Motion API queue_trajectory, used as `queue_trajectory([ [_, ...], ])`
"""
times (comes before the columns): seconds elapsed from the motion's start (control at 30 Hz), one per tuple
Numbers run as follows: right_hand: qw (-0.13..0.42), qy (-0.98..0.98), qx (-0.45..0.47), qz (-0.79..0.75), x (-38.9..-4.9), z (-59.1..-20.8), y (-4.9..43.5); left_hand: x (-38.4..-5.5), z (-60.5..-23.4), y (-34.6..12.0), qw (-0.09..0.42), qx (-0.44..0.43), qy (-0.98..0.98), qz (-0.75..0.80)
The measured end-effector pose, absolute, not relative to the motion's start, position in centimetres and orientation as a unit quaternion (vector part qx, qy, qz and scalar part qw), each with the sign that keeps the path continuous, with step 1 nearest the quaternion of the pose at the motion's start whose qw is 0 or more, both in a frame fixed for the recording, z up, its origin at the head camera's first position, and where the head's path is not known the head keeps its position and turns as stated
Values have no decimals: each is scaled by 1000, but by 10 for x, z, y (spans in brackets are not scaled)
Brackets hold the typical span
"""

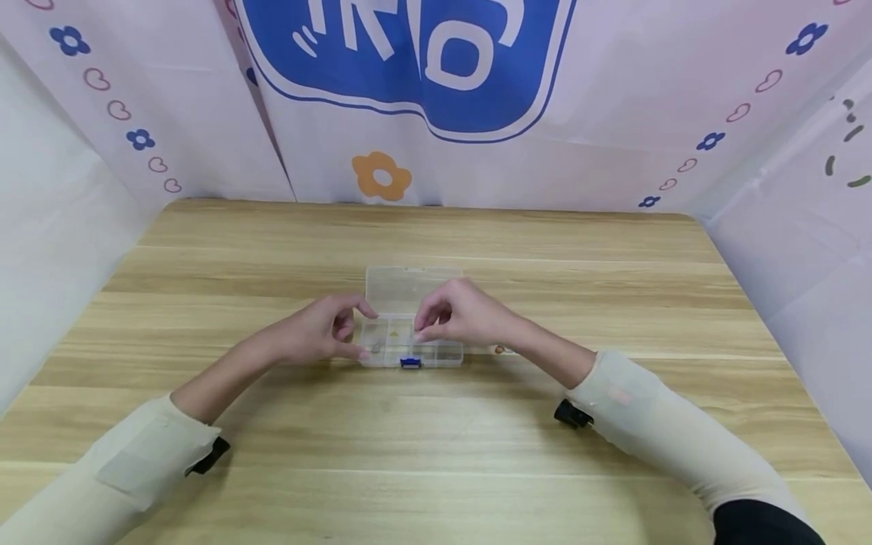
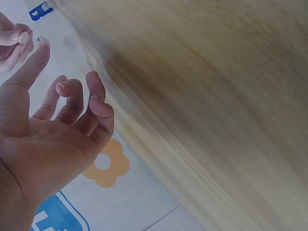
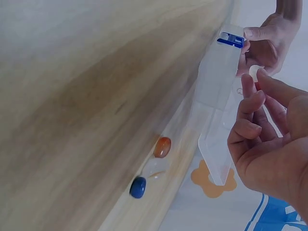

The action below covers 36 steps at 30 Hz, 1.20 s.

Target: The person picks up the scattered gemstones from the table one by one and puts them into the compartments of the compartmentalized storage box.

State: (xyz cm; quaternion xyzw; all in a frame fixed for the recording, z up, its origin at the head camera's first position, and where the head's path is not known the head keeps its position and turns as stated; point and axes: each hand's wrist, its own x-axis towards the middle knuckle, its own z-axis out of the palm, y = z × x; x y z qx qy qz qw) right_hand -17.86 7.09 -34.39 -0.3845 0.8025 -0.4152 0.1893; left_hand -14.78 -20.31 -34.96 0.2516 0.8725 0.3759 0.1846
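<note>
A clear plastic compartment box [image 1: 386, 362] stands on the table with its lid [image 1: 391, 288] raised at the back and a blue latch [image 1: 411, 363] in front. My left hand [image 1: 315, 329] spans its left end, thumb at the front corner and index finger at the back one; its other fingers curl loosely. Over the middle compartments, my right hand [image 1: 470, 312] pinches a small white rounded piece [image 3: 254, 72] between thumb and index finger. A little yellowish thing [image 1: 393, 333] lies in one compartment. Another at the left end holds a small clear piece [image 1: 375, 348].
To the right of the box, partly behind my right wrist, lie an orange polished stone [image 3: 162, 147], a blue one [image 3: 137, 187] and a clear one [image 3: 153, 168]. A printed cloth [image 1: 531, 170] hangs along the back edge of the wooden table [image 1: 436, 454].
</note>
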Motion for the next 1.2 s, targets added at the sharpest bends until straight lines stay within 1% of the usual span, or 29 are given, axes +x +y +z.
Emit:
queue_trajectory([
  [0.33,168,813,-405,-383,-177,-347,64,-147,-350,-203,185,253,872,376],
  [0.97,169,813,-410,-377,-176,-348,51,-147,-349,-203,186,257,870,377],
  [1.2,185,820,-380,-387,-176,-343,58,-147,-349,-203,188,253,873,372],
])
